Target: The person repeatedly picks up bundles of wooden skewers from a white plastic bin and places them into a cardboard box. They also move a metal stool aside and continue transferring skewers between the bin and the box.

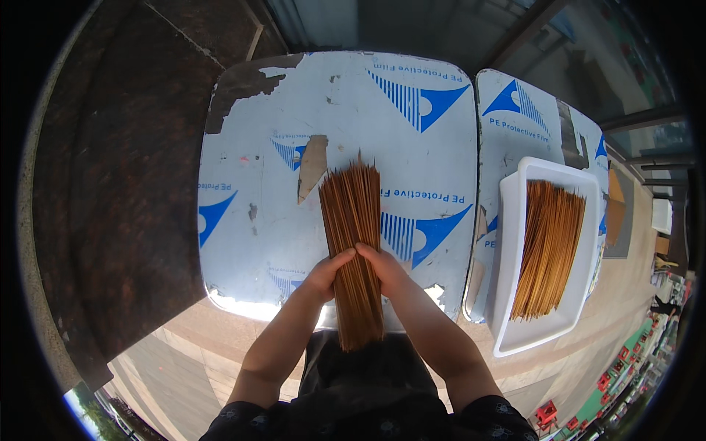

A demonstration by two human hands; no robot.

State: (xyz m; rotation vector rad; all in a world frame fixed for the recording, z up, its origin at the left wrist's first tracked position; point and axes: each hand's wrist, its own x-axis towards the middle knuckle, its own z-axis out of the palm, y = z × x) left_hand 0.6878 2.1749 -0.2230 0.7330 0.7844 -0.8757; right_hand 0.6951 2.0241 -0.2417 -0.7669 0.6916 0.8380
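Observation:
A thick bundle of thin brown pointed sticks (353,215) lies between my two hands, over the near edge of a table covered in torn protective film (248,220). Its pointed ends face away from me, and its lower end reaches close to my dark clothing. My left hand (331,273) clasps the bundle's left side and my right hand (384,269) its right side. Both thumbs meet on top of the sticks. The undersides of my fingers are hidden.
To the right, a white plastic tub (551,339) on a second film-covered table (510,143) holds many more orange-brown sticks (549,248). A dark brown surface (121,193) borders the left side. Small red stools (546,414) stand far off at the lower right, beyond the paved floor.

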